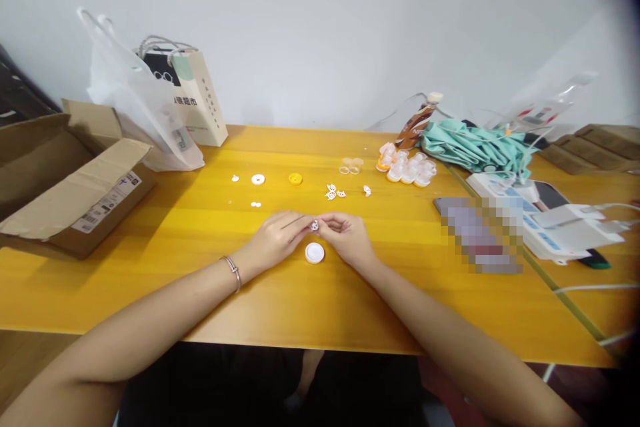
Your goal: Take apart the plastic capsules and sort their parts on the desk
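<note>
My left hand point(281, 235) and my right hand point(346, 235) meet over the middle of the table, fingertips pinched from both sides on a small white plastic piece point(315, 225). Its exact shape is mostly covered by the fingers. Just below them lies a round white cap-like disc point(315, 253), flat on the table and touched by neither hand. Beyond the fingers are several white openwork pieces point(331, 192) and a single similar piece point(367, 191). A yellow round part point(295, 179) and a white ring point(258, 179) lie farther back.
Two clear cups point(351, 166) and clustered clear-and-orange capsules point(407, 167) sit at the back. A cardboard box point(110, 213) and bags point(200, 97) stand left. On the right are a pixelated phone point(475, 233), a power strip point(520, 213), a bottle point(417, 121) and a folded teal umbrella point(475, 147).
</note>
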The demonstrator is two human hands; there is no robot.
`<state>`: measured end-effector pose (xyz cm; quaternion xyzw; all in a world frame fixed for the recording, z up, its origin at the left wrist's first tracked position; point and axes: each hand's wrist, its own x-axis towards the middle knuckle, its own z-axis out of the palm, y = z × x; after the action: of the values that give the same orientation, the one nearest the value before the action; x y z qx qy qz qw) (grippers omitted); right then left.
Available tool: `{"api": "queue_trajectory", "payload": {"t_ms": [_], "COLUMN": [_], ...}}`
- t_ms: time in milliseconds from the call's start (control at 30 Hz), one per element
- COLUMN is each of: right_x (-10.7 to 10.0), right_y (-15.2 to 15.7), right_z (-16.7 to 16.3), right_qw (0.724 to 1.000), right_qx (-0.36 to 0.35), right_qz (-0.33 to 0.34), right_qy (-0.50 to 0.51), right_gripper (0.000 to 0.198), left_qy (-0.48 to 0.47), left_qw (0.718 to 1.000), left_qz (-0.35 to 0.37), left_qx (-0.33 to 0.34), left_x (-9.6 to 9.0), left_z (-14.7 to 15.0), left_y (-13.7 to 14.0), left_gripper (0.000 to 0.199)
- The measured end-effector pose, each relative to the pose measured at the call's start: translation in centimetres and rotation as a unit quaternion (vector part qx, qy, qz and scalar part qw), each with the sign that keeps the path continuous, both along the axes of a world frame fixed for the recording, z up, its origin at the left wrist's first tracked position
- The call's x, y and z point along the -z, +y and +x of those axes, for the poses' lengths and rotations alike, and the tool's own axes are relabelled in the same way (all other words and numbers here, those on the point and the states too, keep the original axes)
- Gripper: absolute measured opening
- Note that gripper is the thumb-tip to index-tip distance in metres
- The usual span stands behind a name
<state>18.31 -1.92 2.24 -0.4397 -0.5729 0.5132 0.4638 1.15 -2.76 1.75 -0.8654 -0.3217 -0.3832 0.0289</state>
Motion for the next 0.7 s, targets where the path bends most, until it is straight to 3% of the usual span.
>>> {"api": "queue_trajectory", "payload": {"t_ms": [567,700], "right_x": [0.48,0.27], "right_y": [0.54,0.71], "right_z": [0.18,0.38], "right_qw": [0.998,0.994], "right_qx": [-0.001,-0.008], "right_qz": [-0.045,-0.086], "right_qy": [0.038,0.063], "right_gripper": [0.015,0.016], "left_qy": [0.027,-0.046], "left_qw": [0.999,0.999], "left_qz": [0.036,-0.021], "left_qx": [-0.015,0.015], "left_x": [0.93,0.43], "left_z": [-0.06,0.15], "left_y": [0.37,0.28], "left_gripper": [0.027,0.028]}}
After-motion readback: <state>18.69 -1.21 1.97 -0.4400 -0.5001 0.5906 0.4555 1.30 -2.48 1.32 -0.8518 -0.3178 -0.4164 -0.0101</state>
